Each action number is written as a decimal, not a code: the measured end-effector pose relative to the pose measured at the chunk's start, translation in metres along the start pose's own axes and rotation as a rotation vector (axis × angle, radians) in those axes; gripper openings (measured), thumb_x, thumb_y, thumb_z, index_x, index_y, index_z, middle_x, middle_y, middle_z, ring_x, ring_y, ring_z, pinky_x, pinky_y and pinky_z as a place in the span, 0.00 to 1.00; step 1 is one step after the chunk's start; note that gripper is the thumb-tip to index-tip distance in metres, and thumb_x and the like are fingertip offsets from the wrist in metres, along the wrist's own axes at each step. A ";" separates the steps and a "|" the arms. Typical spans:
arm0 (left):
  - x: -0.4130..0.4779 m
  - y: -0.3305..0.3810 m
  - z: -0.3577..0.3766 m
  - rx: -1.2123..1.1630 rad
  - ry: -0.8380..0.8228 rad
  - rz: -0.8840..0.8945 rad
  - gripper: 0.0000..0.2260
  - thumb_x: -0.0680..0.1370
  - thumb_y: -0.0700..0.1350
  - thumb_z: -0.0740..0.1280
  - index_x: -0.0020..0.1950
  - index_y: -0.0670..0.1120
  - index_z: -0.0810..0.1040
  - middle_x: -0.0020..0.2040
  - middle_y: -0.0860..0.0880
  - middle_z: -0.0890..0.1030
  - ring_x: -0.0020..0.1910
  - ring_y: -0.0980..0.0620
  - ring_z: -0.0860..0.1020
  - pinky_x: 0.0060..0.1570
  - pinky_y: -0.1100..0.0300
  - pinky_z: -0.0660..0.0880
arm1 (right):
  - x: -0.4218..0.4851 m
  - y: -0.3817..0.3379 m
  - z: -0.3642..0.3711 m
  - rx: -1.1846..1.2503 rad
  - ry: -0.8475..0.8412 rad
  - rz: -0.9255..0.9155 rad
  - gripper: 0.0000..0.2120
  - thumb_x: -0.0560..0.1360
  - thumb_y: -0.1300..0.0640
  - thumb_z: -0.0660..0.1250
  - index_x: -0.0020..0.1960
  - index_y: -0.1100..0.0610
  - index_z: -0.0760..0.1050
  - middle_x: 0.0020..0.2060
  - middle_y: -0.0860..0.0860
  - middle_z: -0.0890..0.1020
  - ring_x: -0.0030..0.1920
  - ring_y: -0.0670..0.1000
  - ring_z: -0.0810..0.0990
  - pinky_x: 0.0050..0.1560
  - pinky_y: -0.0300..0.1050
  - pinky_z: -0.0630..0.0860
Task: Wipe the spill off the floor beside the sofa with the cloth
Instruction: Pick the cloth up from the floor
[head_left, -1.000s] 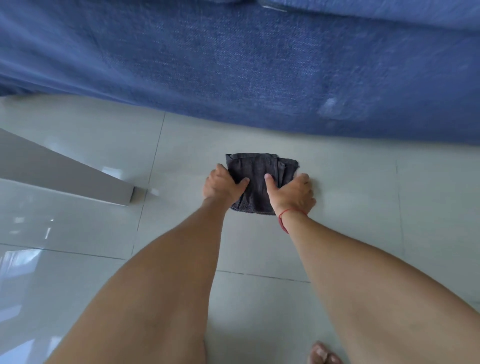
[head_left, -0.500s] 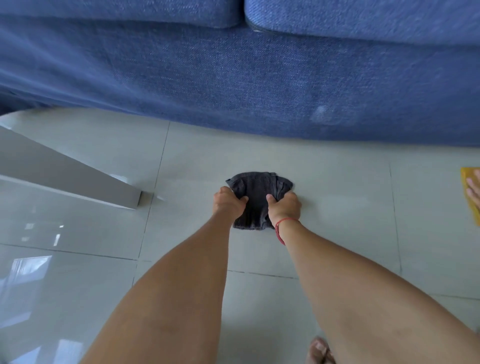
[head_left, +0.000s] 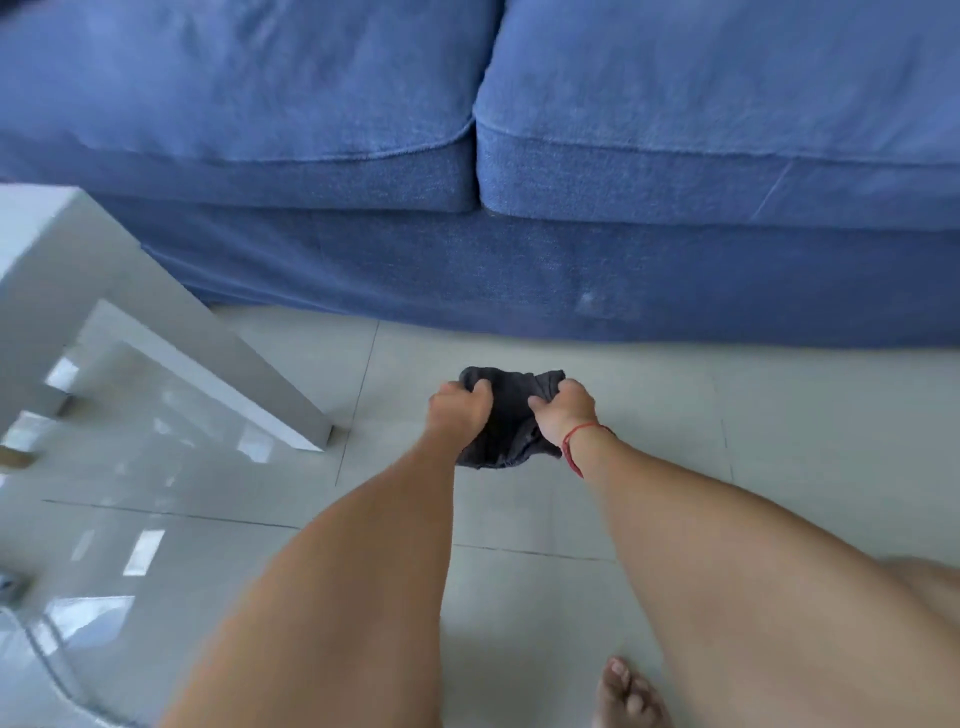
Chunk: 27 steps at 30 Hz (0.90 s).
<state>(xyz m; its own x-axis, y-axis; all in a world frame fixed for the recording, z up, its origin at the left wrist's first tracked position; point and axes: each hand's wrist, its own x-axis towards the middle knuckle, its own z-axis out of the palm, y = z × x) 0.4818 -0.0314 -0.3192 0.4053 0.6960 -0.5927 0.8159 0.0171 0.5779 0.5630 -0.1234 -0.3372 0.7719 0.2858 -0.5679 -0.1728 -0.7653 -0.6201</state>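
A dark grey cloth (head_left: 508, 415) is bunched up between both hands, over the pale tiled floor (head_left: 649, 415) in front of the blue sofa (head_left: 467, 249). My left hand (head_left: 457, 408) grips its left side with curled fingers. My right hand (head_left: 563, 413), with a red string at the wrist, grips its right side. The cloth's lower edge hangs below the hands. I cannot tell whether it touches the floor. No spill shows on the tiles around it.
A white table leg (head_left: 208, 353) slants to the floor at the left, with a glass tabletop (head_left: 104, 519) reflecting light beneath me. A bare foot (head_left: 626, 693) stands at the bottom right. The sofa front runs across the whole back.
The cloth lay flat under both palms a second ago; now both hands have gathered it into a bunch. The view has pulled back and up, showing the sofa cushions.
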 end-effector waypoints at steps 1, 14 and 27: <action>-0.013 0.017 -0.014 -0.026 0.038 0.037 0.21 0.80 0.48 0.56 0.65 0.36 0.74 0.63 0.37 0.76 0.63 0.38 0.74 0.61 0.53 0.71 | -0.010 -0.017 -0.011 0.024 0.021 -0.060 0.17 0.77 0.57 0.65 0.63 0.64 0.71 0.62 0.61 0.77 0.62 0.62 0.76 0.62 0.48 0.71; -0.173 0.086 -0.138 -0.219 0.325 0.265 0.21 0.78 0.48 0.59 0.66 0.37 0.72 0.64 0.40 0.76 0.62 0.40 0.76 0.60 0.53 0.72 | -0.157 -0.121 -0.105 0.129 0.198 -0.552 0.11 0.74 0.51 0.68 0.44 0.59 0.75 0.51 0.59 0.83 0.56 0.60 0.80 0.55 0.45 0.74; -0.251 0.003 -0.288 -0.269 0.668 0.234 0.20 0.78 0.46 0.59 0.67 0.37 0.70 0.64 0.40 0.75 0.62 0.39 0.74 0.59 0.54 0.70 | -0.280 -0.208 -0.016 0.084 0.041 -0.886 0.14 0.76 0.53 0.66 0.36 0.57 0.65 0.39 0.54 0.72 0.45 0.54 0.71 0.46 0.44 0.67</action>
<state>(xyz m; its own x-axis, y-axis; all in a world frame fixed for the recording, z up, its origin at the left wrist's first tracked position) 0.2640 0.0006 -0.0071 0.1497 0.9885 -0.0215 0.5759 -0.0695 0.8145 0.3930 -0.0533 -0.0401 0.6641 0.7307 0.1581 0.4551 -0.2274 -0.8609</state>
